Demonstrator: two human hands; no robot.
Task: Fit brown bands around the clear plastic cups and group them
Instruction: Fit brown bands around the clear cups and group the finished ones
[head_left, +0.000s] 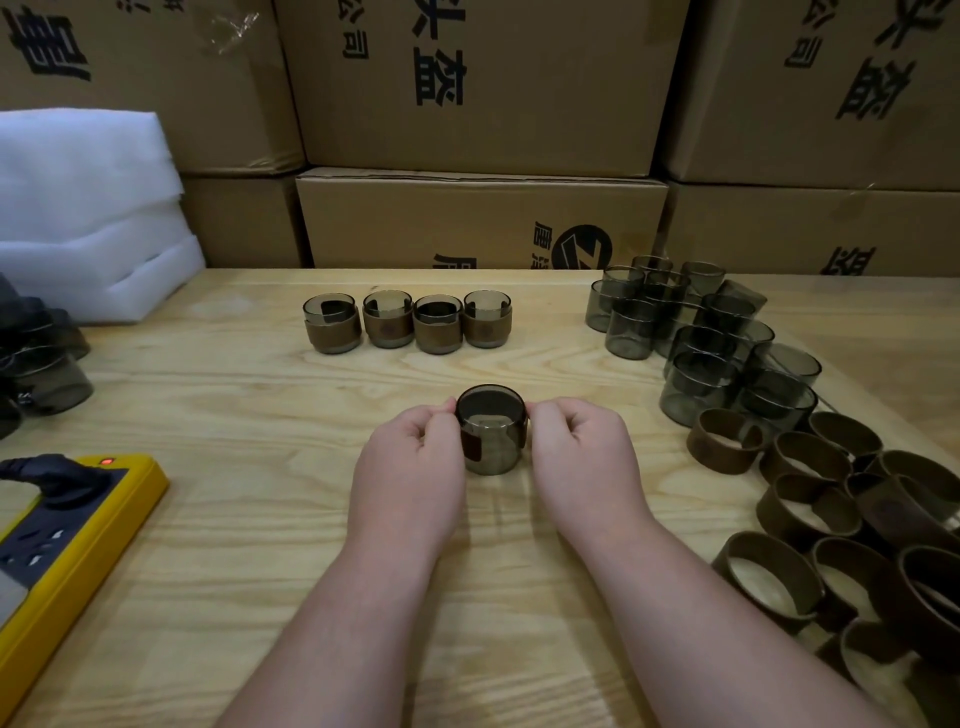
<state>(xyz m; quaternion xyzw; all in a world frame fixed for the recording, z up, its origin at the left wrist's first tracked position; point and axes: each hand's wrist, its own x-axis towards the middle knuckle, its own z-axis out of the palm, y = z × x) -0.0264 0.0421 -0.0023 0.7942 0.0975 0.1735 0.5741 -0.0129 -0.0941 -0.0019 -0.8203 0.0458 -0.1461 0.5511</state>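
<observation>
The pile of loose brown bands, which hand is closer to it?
Right. The right hand is on the cup's side facing the brown bands; the left hand is on its far side.

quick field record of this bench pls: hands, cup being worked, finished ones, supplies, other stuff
left hand: pinches the band at the cup's left side
right hand: pinches the band at the cup's right side
cup in work: upright on the wooden table, brown band partly on
finished cups: four in a row, banded, behind the hands
bare cups: cluster at far right
loose bands: pile at near right
other: yellow power strip, white foam, cardboard boxes
</observation>
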